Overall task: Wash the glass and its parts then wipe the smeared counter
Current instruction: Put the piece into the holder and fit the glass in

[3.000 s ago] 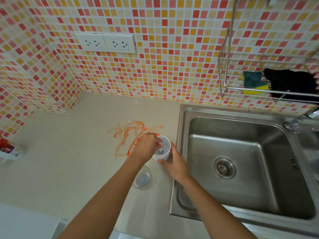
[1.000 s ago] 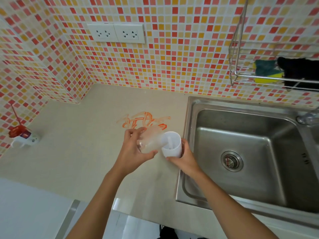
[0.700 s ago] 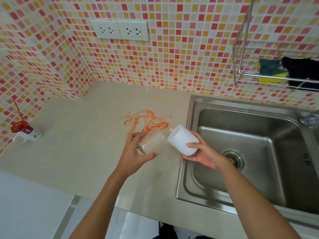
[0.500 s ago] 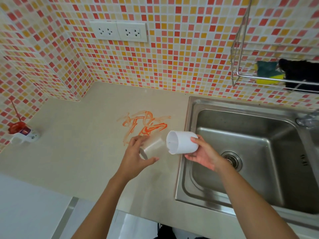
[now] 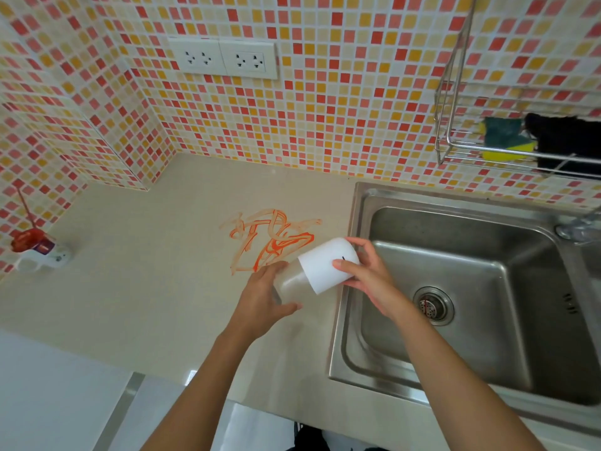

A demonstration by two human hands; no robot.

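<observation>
My left hand grips a clear plastic cup, held tilted above the counter's edge beside the sink. My right hand holds a white cup part on its side, its open end fitted over the clear cup's mouth. The two pieces touch end to end. Just behind them an orange-red smear spreads over the beige counter.
A steel sink with a drain strainer lies to the right, a faucet at its far right. A wire rack on the tiled wall holds a green-yellow sponge and a black cloth. A small white-red device sits far left.
Both pieces were lifted off the counter. My right hand tipped the white part sideways, turned it, and brought it against the clear cup in my left hand.
</observation>
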